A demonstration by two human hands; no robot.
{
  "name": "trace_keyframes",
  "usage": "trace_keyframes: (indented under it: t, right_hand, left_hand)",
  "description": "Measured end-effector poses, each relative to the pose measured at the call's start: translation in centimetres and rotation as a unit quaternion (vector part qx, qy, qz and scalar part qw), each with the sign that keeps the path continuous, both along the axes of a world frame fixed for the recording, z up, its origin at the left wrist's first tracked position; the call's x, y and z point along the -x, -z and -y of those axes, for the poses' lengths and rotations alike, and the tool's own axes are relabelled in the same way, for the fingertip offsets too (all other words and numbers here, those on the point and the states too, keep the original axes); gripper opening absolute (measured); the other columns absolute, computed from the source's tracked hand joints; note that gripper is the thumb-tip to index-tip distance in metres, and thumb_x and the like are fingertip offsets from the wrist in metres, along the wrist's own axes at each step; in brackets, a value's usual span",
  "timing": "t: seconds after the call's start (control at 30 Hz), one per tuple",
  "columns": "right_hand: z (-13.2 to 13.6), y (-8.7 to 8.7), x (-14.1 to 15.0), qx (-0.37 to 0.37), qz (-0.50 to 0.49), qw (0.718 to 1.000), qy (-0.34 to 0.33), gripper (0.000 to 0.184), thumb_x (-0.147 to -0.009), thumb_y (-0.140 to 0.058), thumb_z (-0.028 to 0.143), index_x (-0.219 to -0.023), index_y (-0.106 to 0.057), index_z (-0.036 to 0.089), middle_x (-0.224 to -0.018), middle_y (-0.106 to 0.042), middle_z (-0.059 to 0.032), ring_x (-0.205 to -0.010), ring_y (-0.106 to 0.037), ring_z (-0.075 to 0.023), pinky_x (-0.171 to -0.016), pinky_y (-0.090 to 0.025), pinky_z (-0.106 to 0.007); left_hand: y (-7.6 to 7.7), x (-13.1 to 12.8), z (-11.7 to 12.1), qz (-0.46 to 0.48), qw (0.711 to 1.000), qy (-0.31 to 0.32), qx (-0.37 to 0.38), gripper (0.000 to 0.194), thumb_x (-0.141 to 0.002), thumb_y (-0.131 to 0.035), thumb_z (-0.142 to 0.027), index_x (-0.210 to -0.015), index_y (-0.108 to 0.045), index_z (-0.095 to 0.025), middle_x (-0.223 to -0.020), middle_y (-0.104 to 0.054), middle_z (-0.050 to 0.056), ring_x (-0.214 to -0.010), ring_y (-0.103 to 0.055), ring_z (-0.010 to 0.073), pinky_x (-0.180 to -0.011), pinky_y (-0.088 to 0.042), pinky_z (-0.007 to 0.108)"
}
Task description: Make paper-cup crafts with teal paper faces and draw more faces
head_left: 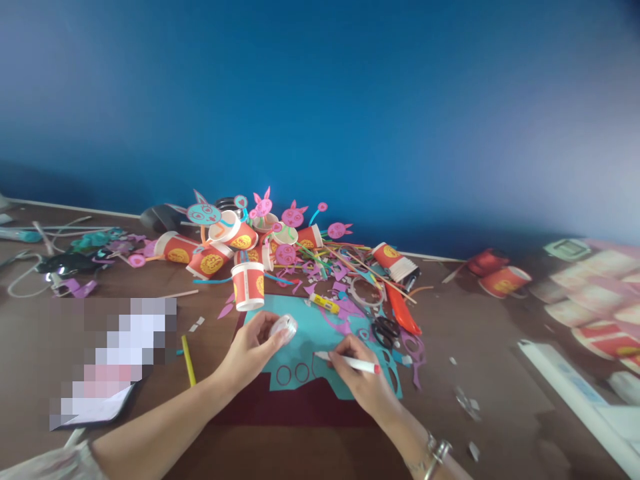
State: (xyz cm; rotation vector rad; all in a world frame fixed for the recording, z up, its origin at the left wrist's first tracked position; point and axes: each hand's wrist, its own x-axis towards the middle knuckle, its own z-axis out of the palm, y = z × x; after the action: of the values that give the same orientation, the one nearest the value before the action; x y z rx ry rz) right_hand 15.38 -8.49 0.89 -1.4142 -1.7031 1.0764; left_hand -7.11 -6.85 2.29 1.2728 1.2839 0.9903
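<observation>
My left hand [256, 348] grips a small clear round object [286, 327], whose exact kind I cannot make out, above a teal sheet of paper [295, 350]. In my right hand [361, 380] is a white marker [361, 365] with a red end, its tip side pointing left over the sheet. Two red circles are drawn near the sheet's lower left edge, and a curved red line shows by the marker's tip. Cut-out gaps run along the sheet's right side. Under it lies a dark red sheet [295, 408].
Red-and-white paper cups [249, 287] with paper animal heads crowd the back. Beside them are paper scraps, black-handled scissors [385, 331] and a yellow glue stick [325, 304]. A phone-like device [113, 370] with a blurred screen and a yellow stick [189, 361] lie left; more cups [505, 281] stand right.
</observation>
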Motion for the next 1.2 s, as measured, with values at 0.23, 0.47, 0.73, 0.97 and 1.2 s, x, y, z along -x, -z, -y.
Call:
trace_keyframes:
  t: [0.23,0.47,0.73,0.97,1.2]
  right_hand:
    - [0.04,0.56,-0.31,0.006,-0.004,1.000,0.001,0.019,-0.083,-0.052,0.031,-0.067,-0.045,0.022,-0.059,-0.055,0.0015,-0.054,-0.048,-0.0140,-0.051,-0.037,-0.025]
    - [-0.08,0.70,-0.42,0.005,-0.011,1.000,0.003,0.017,-0.080,-0.050,0.024,-0.065,-0.042,0.022,-0.053,-0.049,0.0041,-0.050,-0.046,-0.0126,-0.048,-0.035,-0.024]
    - [-0.02,0.87,-0.48,0.028,-0.035,0.999,0.009,0.016,-0.074,-0.050,0.020,-0.061,-0.041,0.022,-0.049,-0.045,0.0060,-0.045,-0.041,-0.0101,-0.044,-0.031,-0.022]
    - [0.12,0.36,-0.32,0.049,-0.044,0.998,0.018,0.016,-0.070,-0.050,0.020,-0.058,-0.040,0.022,-0.046,-0.048,0.0055,-0.043,-0.042,-0.0103,-0.042,-0.031,-0.022]
    - [-0.08,0.36,-0.82,0.061,-0.099,0.993,0.027,0.012,-0.069,-0.048,0.021,-0.057,-0.045,0.021,-0.046,-0.055,0.0038,-0.044,-0.049,-0.0117,-0.045,-0.036,-0.022]
  left_hand:
    - [-0.03,-0.03,0.05,0.011,1.000,-0.002,-0.002,0.036,-0.073,-0.060,-0.051,-0.085,-0.058,-0.016,-0.068,-0.060,0.000,-0.061,-0.052,0.0123,-0.051,-0.041,0.022]
    - [-0.07,-0.02,0.07,0.019,1.000,-0.006,0.002,0.037,-0.072,-0.061,-0.050,-0.086,-0.058,-0.016,-0.070,-0.062,0.001,-0.061,-0.054,0.0129,-0.050,-0.041,0.021]
    - [0.26,0.11,0.14,0.017,1.000,0.002,-0.001,0.038,-0.074,-0.060,-0.051,-0.088,-0.058,-0.016,-0.072,-0.062,0.002,-0.062,-0.054,0.0129,-0.051,-0.041,0.022]
    - [0.21,0.10,0.05,0.015,1.000,0.000,-0.003,0.038,-0.073,-0.060,-0.051,-0.087,-0.059,-0.016,-0.070,-0.062,0.001,-0.061,-0.054,0.0130,-0.051,-0.040,0.022]
    - [0.18,0.11,0.01,0.015,1.000,0.001,-0.003,0.039,-0.072,-0.061,-0.052,-0.087,-0.058,-0.016,-0.068,-0.060,0.001,-0.060,-0.053,0.0127,-0.051,-0.041,0.022]
